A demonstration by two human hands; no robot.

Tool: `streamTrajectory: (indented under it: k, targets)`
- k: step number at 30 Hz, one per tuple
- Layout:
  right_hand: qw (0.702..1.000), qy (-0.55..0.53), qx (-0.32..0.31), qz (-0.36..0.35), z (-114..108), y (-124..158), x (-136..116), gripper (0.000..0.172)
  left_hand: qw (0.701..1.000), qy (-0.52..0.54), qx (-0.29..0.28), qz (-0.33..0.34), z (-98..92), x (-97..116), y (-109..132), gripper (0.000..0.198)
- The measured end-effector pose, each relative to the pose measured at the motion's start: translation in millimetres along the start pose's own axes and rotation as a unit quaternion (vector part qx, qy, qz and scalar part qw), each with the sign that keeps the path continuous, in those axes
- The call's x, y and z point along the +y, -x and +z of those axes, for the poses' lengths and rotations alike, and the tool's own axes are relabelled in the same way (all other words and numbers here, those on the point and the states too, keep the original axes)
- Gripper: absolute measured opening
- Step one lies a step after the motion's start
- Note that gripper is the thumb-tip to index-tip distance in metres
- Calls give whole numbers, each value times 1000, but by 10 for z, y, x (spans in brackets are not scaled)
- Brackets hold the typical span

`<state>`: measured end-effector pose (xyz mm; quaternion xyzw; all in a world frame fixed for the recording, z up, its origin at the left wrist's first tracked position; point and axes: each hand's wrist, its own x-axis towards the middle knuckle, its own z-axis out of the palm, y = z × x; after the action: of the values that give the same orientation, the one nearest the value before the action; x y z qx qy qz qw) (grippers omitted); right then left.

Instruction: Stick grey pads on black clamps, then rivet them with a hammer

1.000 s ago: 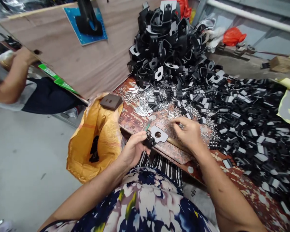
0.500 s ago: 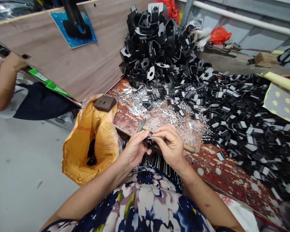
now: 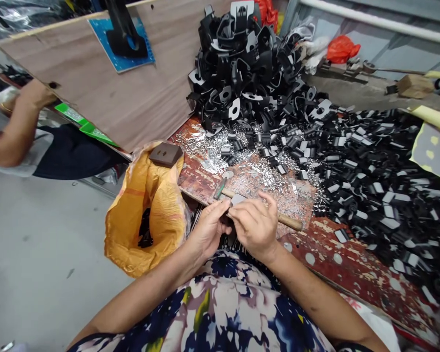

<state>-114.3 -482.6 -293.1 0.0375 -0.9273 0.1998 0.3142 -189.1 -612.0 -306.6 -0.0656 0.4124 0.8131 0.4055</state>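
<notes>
My left hand [image 3: 210,226] is closed on a small black plastic clip part [image 3: 237,199] with a light grey face, held just over the table's front edge. My right hand [image 3: 254,226] presses its fingertips together against the side of that part, its little finger lifted. Whatever lies between the right fingertips is hidden now. Behind the hands lies a hammer [image 3: 291,223] with a wooden handle and a greenish head, partly covered by my fingers. Thin metal pins [image 3: 214,165] are strewn over the red table [image 3: 201,188] beyond it.
Small black clip parts [image 3: 366,171] cover the right side, and larger black clamp pieces [image 3: 256,68] are heaped behind. At left stand an open yellow sack [image 3: 122,220], a brown block [image 3: 165,154] on its rim, and a wooden board [image 3: 161,98]. A co-worker's arm [image 3: 22,117] shows beyond.
A thin metal pin showed between my right fingertips earlier and is now out of sight. My right fingers have closed in on the clip part. The view has shifted slightly left.
</notes>
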Motion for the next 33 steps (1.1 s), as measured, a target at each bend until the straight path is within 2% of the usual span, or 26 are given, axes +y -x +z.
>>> streamTrajectory:
  k: [2, 4, 6, 8, 10, 13, 16, 19, 21, 23, 25, 28, 30, 33]
  targets:
    - [999, -7, 42, 24, -14, 23, 0, 14, 1000, 5, -28, -7, -47, 15, 95, 33]
    - [997, -15, 56, 42, -25, 47, -34, 13, 998, -27, -48, 24, -111, 19, 204, 38]
    - [999, -37, 9, 37, -40, 67, -60, 14, 989, -125, -43, 72, -206, 26, 312, 47]
    - [995, -55, -75, 32, -74, 79, -18, 17, 961, -254, -6, 110, -338, 63, 395, 49]
    - [989, -4, -137, 60, -129, 87, 127, 19, 932, -343, 39, 112, -484, 135, 430, 44]
    - [967, 151, -184, 90, -194, 126, 454, 12, 918, -372, 81, 108, -650, 238, 350, 43]
    - [953, 202, -211, 81, -195, 226, 687, 17, 919, -360, 92, 133, -685, 243, 129, 39]
    - [952, 200, -197, 122, -247, 327, 707, 15, 901, -387, 88, 177, -651, 168, -124, 34]
    - [959, 179, -177, 130, -371, 346, 630, 18, 879, -423, 83, 205, -640, 120, -244, 34]
    - [974, 143, -140, 110, -538, 317, 515, 29, 864, -445, 84, 220, -647, 93, -307, 38]
    - [986, 111, -90, 89, -669, 268, 396, 43, 861, -447, 91, 223, -661, 85, -329, 38]
    - [995, 79, -24, 63, -655, 239, 279, 58, 859, -446, 100, 231, -676, 84, -335, 39]
    - [995, 80, -42, 36, -526, 268, 265, 57, 856, -446, 106, 238, -683, 77, -343, 40]
    - [987, 109, -114, 26, -365, 335, 298, 52, 854, -447, 109, 242, -703, 62, -360, 40]
